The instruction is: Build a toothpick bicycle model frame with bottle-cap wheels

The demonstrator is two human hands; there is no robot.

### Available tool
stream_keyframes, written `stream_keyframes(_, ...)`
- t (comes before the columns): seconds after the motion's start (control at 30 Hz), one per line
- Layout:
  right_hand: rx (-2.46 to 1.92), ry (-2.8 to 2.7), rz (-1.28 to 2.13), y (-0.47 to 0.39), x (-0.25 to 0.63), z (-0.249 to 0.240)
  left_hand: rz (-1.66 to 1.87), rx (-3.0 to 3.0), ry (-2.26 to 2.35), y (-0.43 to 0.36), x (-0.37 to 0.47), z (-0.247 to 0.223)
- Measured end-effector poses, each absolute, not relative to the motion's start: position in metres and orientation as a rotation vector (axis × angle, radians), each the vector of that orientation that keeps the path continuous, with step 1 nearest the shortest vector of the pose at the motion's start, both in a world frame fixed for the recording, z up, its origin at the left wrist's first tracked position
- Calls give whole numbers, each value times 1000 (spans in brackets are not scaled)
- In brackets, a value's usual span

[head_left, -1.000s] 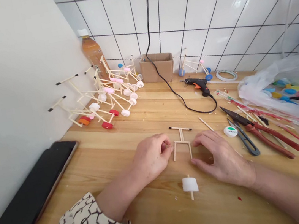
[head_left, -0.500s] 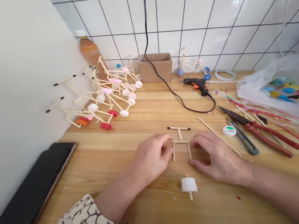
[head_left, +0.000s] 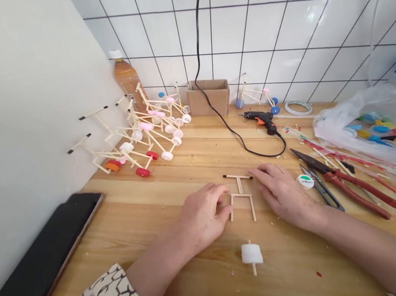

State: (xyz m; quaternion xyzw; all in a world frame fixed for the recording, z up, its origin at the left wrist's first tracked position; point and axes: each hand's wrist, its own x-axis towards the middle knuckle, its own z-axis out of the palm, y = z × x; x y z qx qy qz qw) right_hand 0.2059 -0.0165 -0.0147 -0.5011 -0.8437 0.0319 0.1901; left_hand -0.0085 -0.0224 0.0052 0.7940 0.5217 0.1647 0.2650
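A small frame of pale thin sticks (head_left: pixel 241 195) lies flat on the table, with two legs towards me and a black-tipped crossbar (head_left: pixel 238 176) at its far end. My left hand (head_left: pixel 204 215) rests at its left leg, thumb and forefinger apart and curved about that leg. On the other side, my right hand (head_left: pixel 288 193) lies palm down, fingers stretched towards the crossbar's right tip. What is beneath that palm is hidden. Nearer to me stands a white round wheel piece (head_left: pixel 251 254) with a short stick through it.
Stick models with coloured wheels (head_left: pixel 144 127) crowd the back left by a drink bottle (head_left: pixel 128 78). A glue gun (head_left: pixel 262 120), cardboard box (head_left: pixel 209 97), red-handled pliers (head_left: pixel 346 183), snips (head_left: pixel 322 190), white lid (head_left: pixel 305 181) and plastic bag of caps (head_left: pixel 375 111) also lie about. A phone (head_left: pixel 44 256) sits left.
My right hand has moved away from the frame's right leg, up towards the crossbar, and covers the loose stick seen before. My left hand stays at the left leg. The view has tilted slightly upward.
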Motion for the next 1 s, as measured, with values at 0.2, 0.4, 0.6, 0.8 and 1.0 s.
stream_keyframes(0.2,-1416,-2435,4,-17,204,-15,461,2154,1384,-23,-9,5)
stream_keyframes(0.4,-1405,-2438,-86,-20,204,-16,516,2178,1394,-22,-9,1)
stream_keyframes(0.6,-1417,-2433,-112,-24,203,-14,696,2266,1354,-17,-11,-3)
stream_keyframes(0.8,-1383,-2434,-117,-28,203,-10,743,2279,1284,-12,-12,-4)
stream_keyframes(1.0,-1387,-2434,-76,-32,203,-9,742,2293,1266,-10,-14,-6)
